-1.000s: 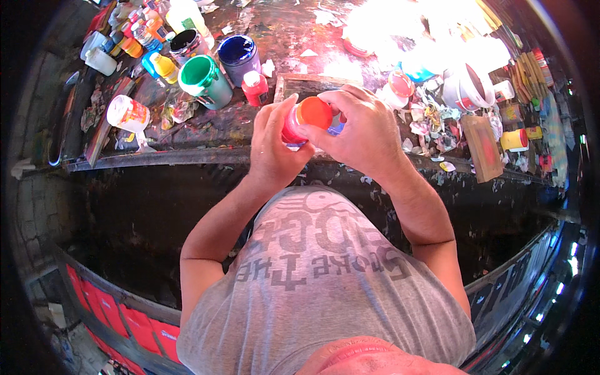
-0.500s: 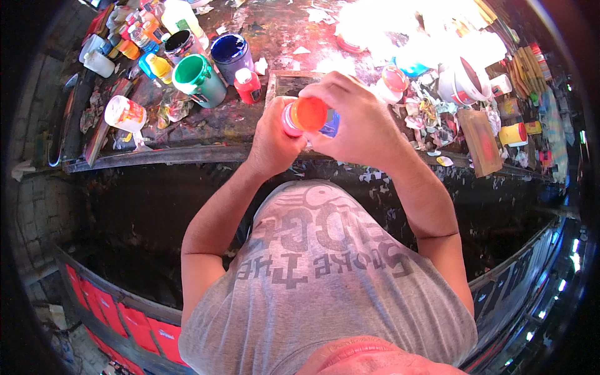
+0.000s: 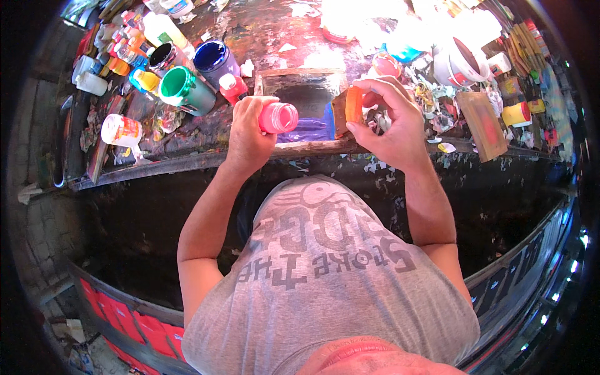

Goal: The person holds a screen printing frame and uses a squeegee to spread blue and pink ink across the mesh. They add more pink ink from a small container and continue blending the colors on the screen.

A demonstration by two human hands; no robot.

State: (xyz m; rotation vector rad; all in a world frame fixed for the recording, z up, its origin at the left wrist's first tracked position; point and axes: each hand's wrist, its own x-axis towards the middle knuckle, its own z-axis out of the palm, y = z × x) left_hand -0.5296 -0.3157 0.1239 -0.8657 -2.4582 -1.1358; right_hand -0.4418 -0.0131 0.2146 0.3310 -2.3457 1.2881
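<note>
The grey T-shirt (image 3: 337, 300) is carrying rows of dark block lettering (image 3: 287, 270); the white tub (image 3: 120, 130), standing near the tabletop's (image 3: 262, 34) near-left corner, is showing a red-orange label, its print too small to read.

The left hand (image 3: 248, 128) is curling its fingers around a pink bottle (image 3: 279, 118), tilting the uncapped mouth toward the right. The right hand (image 3: 395, 122) is pinching an orange screw lid (image 3: 354, 105) edge-on between thumb and fingers — well apart from the bottle.

Both hands are hovering above the tabletop's near edge, flanking a wooden frame (image 3: 300, 73) lying along it. Purple ink (image 3: 305, 128) is covering the frame's near portion. The right hand and lid are hiding part of its right side.

A red bottle (image 3: 232, 89) is standing just beyond the left hand, with a green bucket (image 3: 201, 102) leaning left of it. Paper scraps (image 3: 431, 97) and a stained wooden board (image 3: 480, 125) are lying toward the near-right corner.
</note>
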